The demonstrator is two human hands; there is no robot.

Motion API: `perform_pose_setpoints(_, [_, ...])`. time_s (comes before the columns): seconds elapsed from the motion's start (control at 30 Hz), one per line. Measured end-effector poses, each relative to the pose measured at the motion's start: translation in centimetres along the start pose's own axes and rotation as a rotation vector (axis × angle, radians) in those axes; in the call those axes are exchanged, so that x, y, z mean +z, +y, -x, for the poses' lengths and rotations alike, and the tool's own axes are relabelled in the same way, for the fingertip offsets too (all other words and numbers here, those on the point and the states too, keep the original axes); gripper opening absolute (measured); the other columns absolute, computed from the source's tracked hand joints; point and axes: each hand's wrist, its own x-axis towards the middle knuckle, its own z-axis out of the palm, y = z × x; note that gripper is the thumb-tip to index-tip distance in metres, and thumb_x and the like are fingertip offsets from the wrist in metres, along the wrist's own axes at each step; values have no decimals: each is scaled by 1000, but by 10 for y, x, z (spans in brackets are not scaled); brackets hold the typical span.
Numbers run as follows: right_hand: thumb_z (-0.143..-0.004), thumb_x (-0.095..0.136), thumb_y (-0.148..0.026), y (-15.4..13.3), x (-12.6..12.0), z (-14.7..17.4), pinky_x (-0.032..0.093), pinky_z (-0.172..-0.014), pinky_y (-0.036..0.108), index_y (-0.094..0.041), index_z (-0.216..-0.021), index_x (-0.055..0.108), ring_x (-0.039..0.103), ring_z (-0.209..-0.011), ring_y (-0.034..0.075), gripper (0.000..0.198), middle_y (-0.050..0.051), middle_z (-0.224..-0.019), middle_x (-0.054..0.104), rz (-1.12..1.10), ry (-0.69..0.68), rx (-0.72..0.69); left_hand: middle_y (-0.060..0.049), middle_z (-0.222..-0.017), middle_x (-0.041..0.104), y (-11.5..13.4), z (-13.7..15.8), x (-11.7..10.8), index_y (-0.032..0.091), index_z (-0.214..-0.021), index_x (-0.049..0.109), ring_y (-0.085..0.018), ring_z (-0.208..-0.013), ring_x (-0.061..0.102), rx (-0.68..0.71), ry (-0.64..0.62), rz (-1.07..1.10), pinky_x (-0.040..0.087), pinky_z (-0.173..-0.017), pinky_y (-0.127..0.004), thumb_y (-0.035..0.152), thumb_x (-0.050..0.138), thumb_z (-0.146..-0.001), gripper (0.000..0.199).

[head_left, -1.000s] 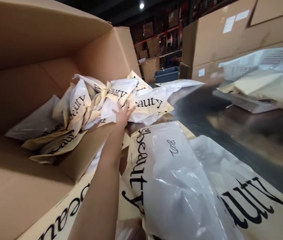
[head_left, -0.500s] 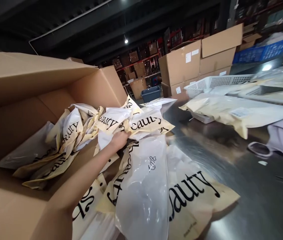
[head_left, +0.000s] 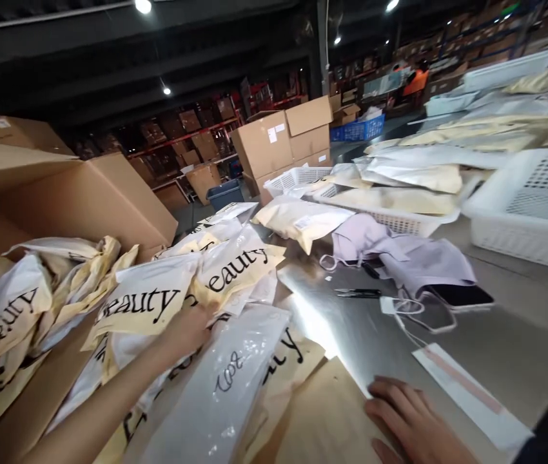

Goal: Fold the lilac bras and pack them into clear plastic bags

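Note:
My left hand (head_left: 191, 330) reaches in from the lower left, its fingers closed at the lower edge of a white and cream plastic mailing bag (head_left: 235, 267) printed "beauty" in black. The fingertips are partly hidden by the bag. Beside it lies another such bag (head_left: 146, 296). Below the hand is a clear-white bag (head_left: 220, 386) with handwritten marks. At the bottom right, my right hand (head_left: 412, 419) rests with fingers spread at the edge of a plain cream bag (head_left: 332, 412) lying on the metal table.
An open carton (head_left: 109, 200) with more bags stands at the left. On the metal table (head_left: 375, 335) are black snips (head_left: 358, 293), a phone (head_left: 465, 295), a lilac cloth (head_left: 423, 261) and a white card tag (head_left: 472, 393). White baskets (head_left: 535, 238) stand behind.
The view has swung right, bringing the snips, phone and more baskets into sight. My right hand has come into view at the plain cream bag. My left hand remains among the printed bags.

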Motion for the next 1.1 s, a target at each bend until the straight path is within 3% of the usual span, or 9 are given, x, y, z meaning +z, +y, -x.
perform_pose_setpoints(0.13, [-93, 53, -38, -10, -19, -6, 48, -91, 41, -31, -129, 59, 53, -118, 27, 37, 8, -122, 61, -49, -101, 8, -10, -134, 62, 9, 34, -23, 23, -140, 51, -27, -117, 62, -69, 49, 127, 55, -88, -38, 39, 45, -89, 54])
perform_pose_setpoints(0.27, [-90, 56, -49, -12, -23, -4, 43, -95, 47, -32, -129, 58, 43, -129, 33, 43, 9, -136, 54, -91, -221, -142, -8, -144, 53, 55, 98, -21, 22, -141, 51, -26, -125, 56, -188, 195, 122, 48, -102, -41, 44, 40, -93, 54])
perform_pose_setpoints(0.4, [-90, 55, -52, -14, -22, -6, 39, -96, 48, -27, -124, 63, 43, -128, 35, 42, 11, -134, 57, -96, -258, -204, -12, -148, 48, 103, 146, -4, 17, -144, 47, -30, -135, 46, -339, 90, 95, 38, -111, -45, 57, 53, -86, 71])
perform_pose_setpoints(0.47, [-91, 54, -52, -15, -21, -7, 38, -96, 47, -26, -122, 65, 45, -126, 33, 42, 11, -132, 58, -101, -231, -214, -13, -152, 42, 118, 157, 8, 15, -149, 37, -32, -141, 38, -390, 19, 90, 36, -113, -47, 62, 55, -83, 83])
perform_pose_setpoints(0.53, [-92, 52, -54, -15, -20, -6, 37, -96, 46, -25, -121, 65, 46, -124, 32, 43, 10, -132, 59, -103, -208, -235, -13, -155, 37, 127, 160, 17, 15, -152, 33, -33, -144, 32, -416, -11, 41, 33, -114, -49, 58, 48, -89, 78])
perform_pose_setpoints(0.63, [-93, 49, -53, -15, -21, -4, 37, -96, 45, -23, -121, 65, 46, -124, 32, 45, 12, -133, 58, -86, -196, -250, -12, -155, 37, 134, 155, 19, 18, -150, 38, -33, -144, 31, -431, -21, -59, 30, -114, -49, 44, 38, -97, 59])
perform_pose_setpoints(0.8, [-97, 40, -52, -18, -26, -1, 35, -97, 46, -21, -125, 63, 44, -125, 32, 48, 13, -136, 55, -56, -222, -247, -12, -152, 42, 153, 159, 6, 18, -146, 44, -33, -140, 39, -480, -7, -94, 35, -111, -49, 35, 36, -98, 52])
perform_pose_setpoints(0.97, [-99, 35, -52, -18, -27, 4, 31, -101, 48, -21, -131, 59, 39, -130, 33, 51, 11, -141, 52, -22, -216, -227, -13, -150, 45, 181, 199, 9, 14, -144, 47, -33, -141, 36, -520, 81, -88, 33, -112, -50, 37, 34, -98, 53])
perform_pose_setpoints(1.1, [-94, 45, -53, -22, -30, 2, 31, -100, 51, -22, -128, 60, 40, -129, 35, 49, 11, -139, 53, 15, -235, -196, -14, -152, 42, 182, 231, 18, 14, -144, 46, -32, -144, 31, -557, 119, -55, 30, -114, -49, 41, 34, -97, 56])
